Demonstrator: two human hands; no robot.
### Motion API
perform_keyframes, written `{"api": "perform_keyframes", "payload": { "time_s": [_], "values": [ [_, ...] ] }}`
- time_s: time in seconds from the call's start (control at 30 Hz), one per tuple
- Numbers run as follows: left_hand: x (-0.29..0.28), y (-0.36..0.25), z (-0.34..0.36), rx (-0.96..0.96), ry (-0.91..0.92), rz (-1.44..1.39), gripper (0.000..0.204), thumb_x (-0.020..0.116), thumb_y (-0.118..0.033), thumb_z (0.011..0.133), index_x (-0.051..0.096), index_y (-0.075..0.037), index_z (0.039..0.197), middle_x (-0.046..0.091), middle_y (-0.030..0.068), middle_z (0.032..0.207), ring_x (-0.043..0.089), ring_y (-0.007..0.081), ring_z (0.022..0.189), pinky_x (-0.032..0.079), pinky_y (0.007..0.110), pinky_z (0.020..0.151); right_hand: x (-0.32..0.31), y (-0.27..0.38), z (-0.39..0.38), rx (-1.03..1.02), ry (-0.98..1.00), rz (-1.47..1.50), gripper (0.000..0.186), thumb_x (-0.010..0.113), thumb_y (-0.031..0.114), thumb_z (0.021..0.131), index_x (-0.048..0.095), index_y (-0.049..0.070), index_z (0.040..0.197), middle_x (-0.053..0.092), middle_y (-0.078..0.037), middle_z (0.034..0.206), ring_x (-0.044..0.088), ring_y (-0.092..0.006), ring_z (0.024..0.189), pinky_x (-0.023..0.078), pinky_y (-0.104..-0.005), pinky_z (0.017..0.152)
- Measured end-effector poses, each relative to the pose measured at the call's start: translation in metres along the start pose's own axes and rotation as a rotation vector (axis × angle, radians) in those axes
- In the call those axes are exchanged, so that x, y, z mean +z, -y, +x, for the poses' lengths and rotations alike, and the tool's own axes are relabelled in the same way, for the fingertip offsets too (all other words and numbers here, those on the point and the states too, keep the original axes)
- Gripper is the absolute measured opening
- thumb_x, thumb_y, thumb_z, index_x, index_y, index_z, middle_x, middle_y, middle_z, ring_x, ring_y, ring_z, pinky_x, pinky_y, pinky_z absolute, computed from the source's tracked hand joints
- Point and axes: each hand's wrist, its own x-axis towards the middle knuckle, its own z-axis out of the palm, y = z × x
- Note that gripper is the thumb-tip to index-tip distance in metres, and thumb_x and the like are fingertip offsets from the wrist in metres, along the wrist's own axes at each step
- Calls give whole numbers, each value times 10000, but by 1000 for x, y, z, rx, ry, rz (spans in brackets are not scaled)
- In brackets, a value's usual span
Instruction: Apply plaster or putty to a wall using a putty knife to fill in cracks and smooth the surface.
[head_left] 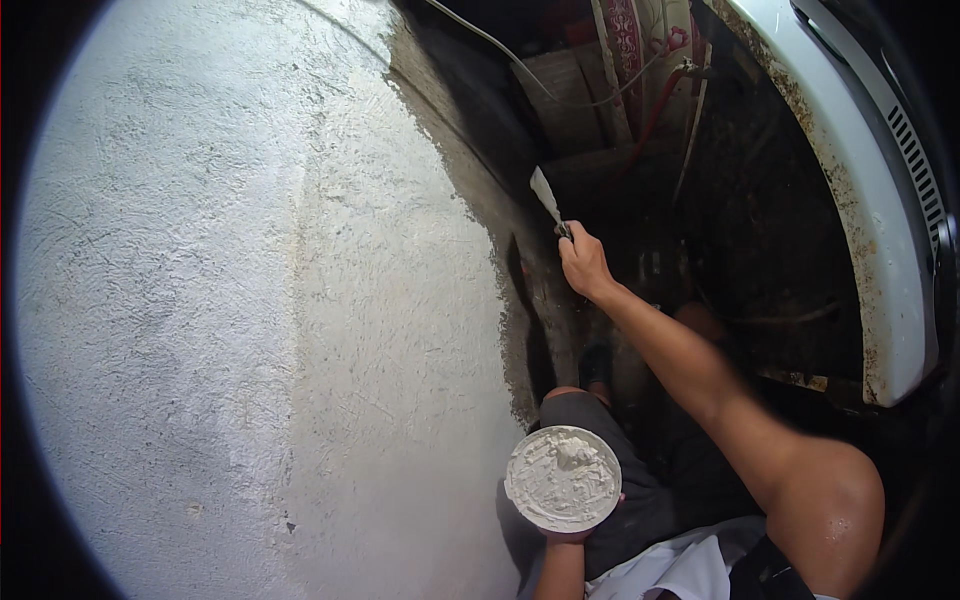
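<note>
My right hand is stretched forward, its fingers wrapped round the handle of a putty knife. The knife's pale blade points up and away, a little to the right of the wall. Low in the picture, my left hand holds a round white tub from beneath, and the tub hides most of its fingers. Thick off-white putty with a rough, scooped surface fills the tub. On the left rises a wall with a coarse whitish coat. A smoother, creamier band of coating ends in a ragged edge.
Beyond that edge runs a bare grey-brown strip of wall. A white appliance-like panel with rusty edges curves along the right. A cable hangs across the dark far end, near boards and a red patterned panel.
</note>
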Motion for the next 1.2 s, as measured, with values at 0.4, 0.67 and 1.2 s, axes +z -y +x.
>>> {"api": "perform_keyframes", "payload": {
  "time_s": [0.4,0.67,1.2],
  "values": [
    [-7,-5,1,30,53,67,959,424,-843,938,319,-252,1687,350,106,1727,342,470,1558,301,884,1100,22,149,119,-632,-62,47,501,700,41,967,599,61,1458,645,-201,1062,651,-401,986,508,-439,883],
    [-32,-9,-3,75,-13,-11,989,358,-922,908,360,-290,1669,345,103,1726,335,507,1543,286,927,1049,39,122,106,-739,98,-21,564,708,-7,936,571,29,1482,626,-220,1071,648,-427,992,514,-464,874],
    [-33,-11,1,81,36,75,989,337,-908,934,377,-245,1666,328,125,1737,355,439,1558,297,696,1241,45,136,125,-717,32,-124,608,703,-58,913,543,4,1496,644,-218,1098,657,-420,1003,532,-440,884]
  ]
}}
